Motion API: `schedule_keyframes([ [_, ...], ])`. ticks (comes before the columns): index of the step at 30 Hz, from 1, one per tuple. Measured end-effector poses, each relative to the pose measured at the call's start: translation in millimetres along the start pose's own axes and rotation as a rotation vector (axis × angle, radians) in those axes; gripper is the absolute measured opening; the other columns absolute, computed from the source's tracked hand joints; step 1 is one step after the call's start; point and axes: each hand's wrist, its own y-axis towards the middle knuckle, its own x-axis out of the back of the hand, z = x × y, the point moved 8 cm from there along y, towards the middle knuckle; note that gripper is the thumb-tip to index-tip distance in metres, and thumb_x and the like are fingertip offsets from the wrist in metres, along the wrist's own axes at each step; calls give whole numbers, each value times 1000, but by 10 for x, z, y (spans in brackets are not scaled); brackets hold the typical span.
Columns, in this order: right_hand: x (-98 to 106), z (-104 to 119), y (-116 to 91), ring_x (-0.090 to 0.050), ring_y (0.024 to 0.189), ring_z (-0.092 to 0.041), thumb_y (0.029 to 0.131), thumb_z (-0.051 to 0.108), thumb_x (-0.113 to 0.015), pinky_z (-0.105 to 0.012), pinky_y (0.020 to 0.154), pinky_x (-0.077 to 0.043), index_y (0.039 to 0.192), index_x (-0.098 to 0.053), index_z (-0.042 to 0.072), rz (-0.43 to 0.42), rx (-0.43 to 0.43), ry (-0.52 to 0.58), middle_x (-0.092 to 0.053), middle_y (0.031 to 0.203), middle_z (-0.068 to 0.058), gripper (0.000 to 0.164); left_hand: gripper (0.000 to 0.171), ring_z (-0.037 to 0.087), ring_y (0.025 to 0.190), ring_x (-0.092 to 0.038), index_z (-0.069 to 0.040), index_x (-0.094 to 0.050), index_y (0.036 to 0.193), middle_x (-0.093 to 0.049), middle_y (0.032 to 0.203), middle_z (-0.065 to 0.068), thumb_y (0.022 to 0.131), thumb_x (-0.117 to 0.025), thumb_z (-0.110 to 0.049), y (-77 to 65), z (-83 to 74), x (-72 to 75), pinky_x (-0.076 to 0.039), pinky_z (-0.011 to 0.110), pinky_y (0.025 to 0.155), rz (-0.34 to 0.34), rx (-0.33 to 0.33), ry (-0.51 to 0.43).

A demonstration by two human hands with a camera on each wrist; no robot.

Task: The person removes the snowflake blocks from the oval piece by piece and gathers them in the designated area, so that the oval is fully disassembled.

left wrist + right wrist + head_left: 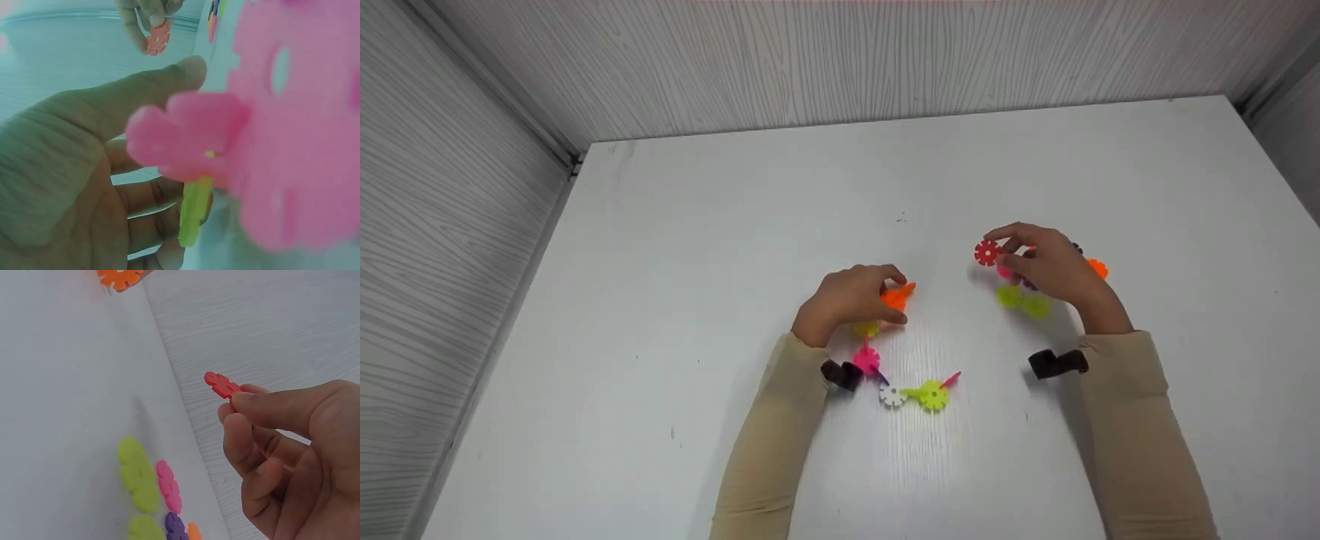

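I note the right hand [1054, 266] pinching a red disc [986, 253] between thumb and fingertips, raised above the counter [720, 225]. The remaining fingers of that hand are curled in behind. Beneath and beside it I record loose notched discs: two lime discs [1036, 305] side by side, a pink one [169, 486], a purple one [176, 526] and an orange one [1098, 268] near the wrist.

The left hand [851, 296] has its thumb and fingers bent round an orange disc [893, 299] with another orange piece [910, 289] slotted to it; I cannot tell how firm the hold is. This is one end of a joined chain: running back toward the person come a yellow disc [867, 329], a bright pink disc [867, 361], a purple edge-on piece [879, 374], a white disc [893, 394], a yellow-green disc [934, 395] and a slim pink piece [952, 379] at the far end. I find the two hands well apart.
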Motion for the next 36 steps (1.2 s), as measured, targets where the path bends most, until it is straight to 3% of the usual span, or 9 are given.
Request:
schedule_keyframes([
  [8,-59,-64,29,-60,73,-22,98,13,-55,-22,63,-46,130,-57,15,28,-41,-40,-60,108,-16,32,46,19,95,-57,-18,-55,127,-64,119,4,85,-71,-31,7,15,8,-48,37,86,-22,21,-13],
  [19,-142,-138,54,-57,78,-22,97,9,-53,-25,68,-47,130,-57,11,96,-50,-90,-61,108,-17,33,44,19,90,-54,-17,-56,126,-64,111,2,86,-70,-29,23,17,10,-49,33,83,-47,1,-26],
  [26,-156,-164,60,-56,78,-23,97,7,-50,-26,69,-47,129,-57,10,111,-50,-100,-60,106,-18,33,41,18,84,-53,-16,-56,123,-64,103,2,86,-69,-28,30,11,24,-43,31,73,-52,-16,-10],
  [36,-196,-166,43,-52,93,-26,96,13,-55,-26,73,-46,131,-57,10,122,-87,-137,-58,115,-17,35,41,18,82,-50,-16,-57,123,-62,97,2,86,-70,-29,40,19,23,-41,29,71,-64,-16,-11],
])
